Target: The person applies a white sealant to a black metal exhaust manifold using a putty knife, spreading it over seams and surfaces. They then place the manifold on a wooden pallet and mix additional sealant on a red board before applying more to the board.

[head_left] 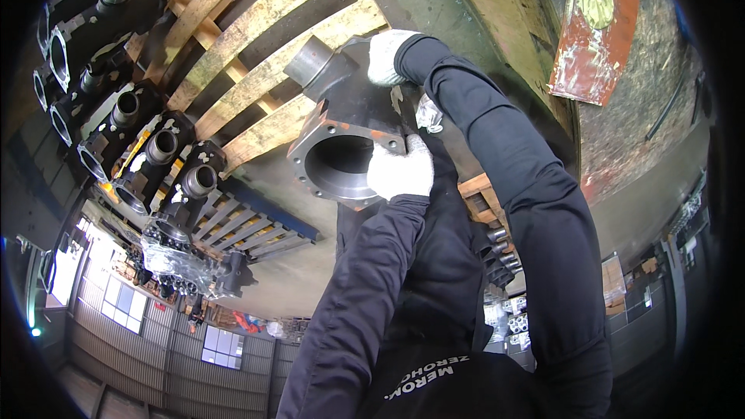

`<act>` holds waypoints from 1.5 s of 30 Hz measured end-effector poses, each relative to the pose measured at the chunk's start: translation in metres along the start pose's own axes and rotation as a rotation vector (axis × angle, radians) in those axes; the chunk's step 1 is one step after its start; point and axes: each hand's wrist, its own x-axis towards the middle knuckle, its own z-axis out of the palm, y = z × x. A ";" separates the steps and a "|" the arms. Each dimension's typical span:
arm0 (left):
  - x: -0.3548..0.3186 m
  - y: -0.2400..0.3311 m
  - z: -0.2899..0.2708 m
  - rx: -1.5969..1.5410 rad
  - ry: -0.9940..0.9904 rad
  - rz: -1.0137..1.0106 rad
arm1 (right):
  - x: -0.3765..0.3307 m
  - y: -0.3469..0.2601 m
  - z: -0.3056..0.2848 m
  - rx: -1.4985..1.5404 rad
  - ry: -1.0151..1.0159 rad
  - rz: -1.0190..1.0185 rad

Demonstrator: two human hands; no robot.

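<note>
A heavy black cast-metal housing [358, 112] is held in front of me. It has a round pipe neck [310, 62] at the far left. A square flange [330, 126] with bolt holes surrounds a wide round bore facing me. My left hand [401, 169], in a white knit glove, grips the flange's right edge beside the bore; some of its fingers are hidden. My right hand [387, 59], also gloved in white, is closed over the far upper end of the housing, its fingertips partly hidden. Crumpled clear plastic [428, 114] shows just right of the housing.
A slatted wooden pallet [264, 50] lies beyond and left of the housing. Several similar black housings [161, 147] stand in rows at the left. A plastic-wrapped load [174, 260] sits lower left. At the upper right, a pale glove [594, 1] rests on a worn red-brown panel [570, 70].
</note>
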 end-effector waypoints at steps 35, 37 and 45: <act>0.001 0.004 -0.008 -0.090 -0.042 -0.028 | -0.119 0.018 0.161 0.861 0.885 0.213; 0.002 0.001 -0.012 -0.173 -0.069 -0.048 | -0.123 0.021 0.175 0.838 0.912 0.189; 0.022 0.019 0.008 -0.498 -0.069 -0.145 | -0.110 0.057 0.220 0.672 0.941 0.264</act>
